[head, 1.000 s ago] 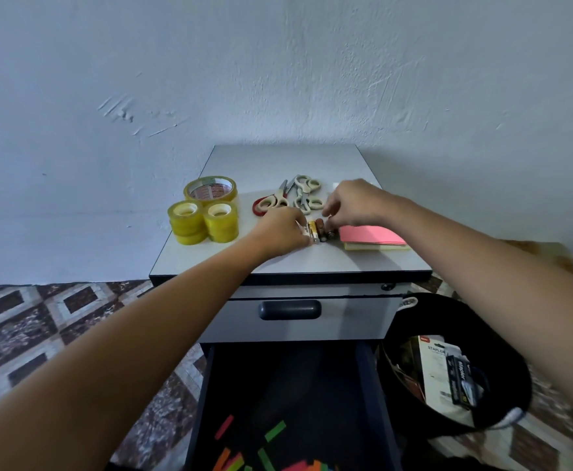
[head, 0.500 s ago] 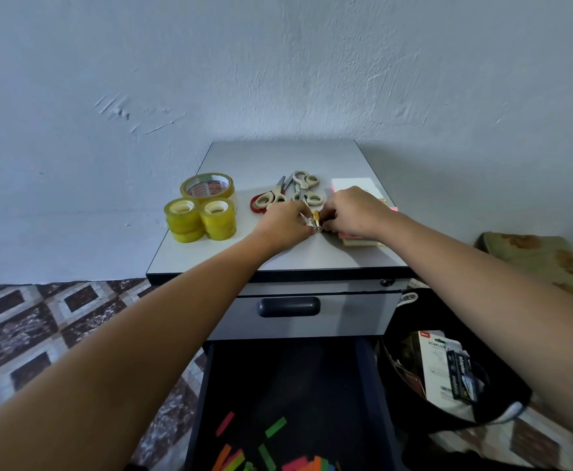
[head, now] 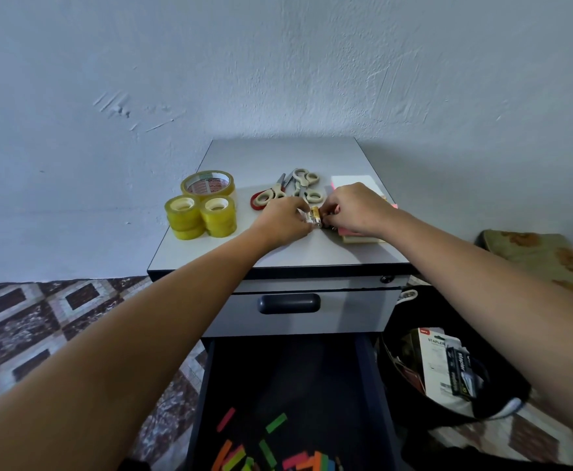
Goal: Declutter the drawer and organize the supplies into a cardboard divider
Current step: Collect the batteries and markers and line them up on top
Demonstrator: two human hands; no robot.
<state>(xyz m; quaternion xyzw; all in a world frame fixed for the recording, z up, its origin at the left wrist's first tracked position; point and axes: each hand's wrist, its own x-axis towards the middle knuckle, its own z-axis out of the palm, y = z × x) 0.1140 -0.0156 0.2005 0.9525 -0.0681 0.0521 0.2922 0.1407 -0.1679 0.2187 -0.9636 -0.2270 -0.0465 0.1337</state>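
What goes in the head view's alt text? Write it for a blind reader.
The left hand and right hand pinch small batteries on a grey cabinet top, among scissors, yellow tape rolls and sticky notes. Below, an open drawer holds coloured strips; a black bin stands beside it.

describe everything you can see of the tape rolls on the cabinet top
The tape rolls are a cluster of glossy yellowish clear tape on the left part of the grey cabinet top. At the back one wide roll lies flat, hole up, its pale core printed in red. In front stand two stacks of narrower rolls with plain cream cores, side by side and touching. Neither hand touches them: the left hand and right hand pinch batteries to their right.
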